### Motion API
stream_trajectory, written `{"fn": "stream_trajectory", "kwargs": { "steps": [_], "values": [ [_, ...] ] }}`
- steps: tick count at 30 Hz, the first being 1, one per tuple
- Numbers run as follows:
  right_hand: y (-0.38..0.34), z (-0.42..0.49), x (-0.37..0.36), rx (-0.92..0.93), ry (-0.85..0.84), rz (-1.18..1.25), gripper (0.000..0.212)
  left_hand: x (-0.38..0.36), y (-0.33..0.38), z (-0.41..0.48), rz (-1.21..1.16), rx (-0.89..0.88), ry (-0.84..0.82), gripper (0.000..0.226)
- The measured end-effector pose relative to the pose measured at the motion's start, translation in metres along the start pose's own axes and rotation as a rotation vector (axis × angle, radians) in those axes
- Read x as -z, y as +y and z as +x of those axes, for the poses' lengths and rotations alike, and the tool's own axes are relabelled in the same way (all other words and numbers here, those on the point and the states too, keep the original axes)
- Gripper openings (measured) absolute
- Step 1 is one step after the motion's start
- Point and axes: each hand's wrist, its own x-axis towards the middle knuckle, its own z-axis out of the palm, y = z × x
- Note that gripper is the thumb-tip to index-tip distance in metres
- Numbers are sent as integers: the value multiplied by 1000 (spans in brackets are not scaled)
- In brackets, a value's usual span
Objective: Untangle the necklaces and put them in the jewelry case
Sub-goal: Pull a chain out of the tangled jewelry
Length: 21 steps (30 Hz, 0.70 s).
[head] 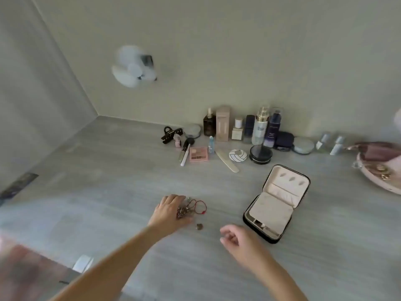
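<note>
The left hand (170,211) lies on the worktop (130,181) with its fingers reaching forward over the near edge of the necklaces (188,210). The picture is blurred there, so I cannot tell if the fingers pinch a chain or only rest on the heap. The necklaces are in one small tangle just at 2 o'clock of this hand, with beaded strands knotted together and a red cord (201,207) looping out to the 3 o'clock side. A small dark pendant (199,226) lies apart from the tangle, at about 5 o'clock of it; whether a chain joins the two is too fine to see. The right hand (237,238) hovers at 4 o'clock of the tangle, between it and the jewelry case (269,211), with its fingers loosely curled and nothing visible in them. The jewelry case lies open at 3 o'clock of the necklaces, well apart from them, and its pale lining and compartments show no jewelry, as far as I can see. I judge that the task is at its very beginning: no strand is separated and nothing is put away. All the untangling is left, then the carrying of each necklace to the case. At 12 to 1 o'clock, along the wall, stands a row of cosmetics (249,129), which has no part in the work.
</note>
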Motion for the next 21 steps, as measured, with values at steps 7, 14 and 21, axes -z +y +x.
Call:
{"fn": "stream_trajectory", "kwargs": {
  "steps": [7,14,21],
  "values": [
    [-5,46,-33,150,64,-67,28,-13,-22,13,-138,-161,80,103],
    [-8,67,-39,254,98,-319,44,-32,-36,15,-75,-354,218,81],
    [-15,85,-51,235,246,-369,21,-28,-36,15,-168,-393,197,68]
  ]
}}
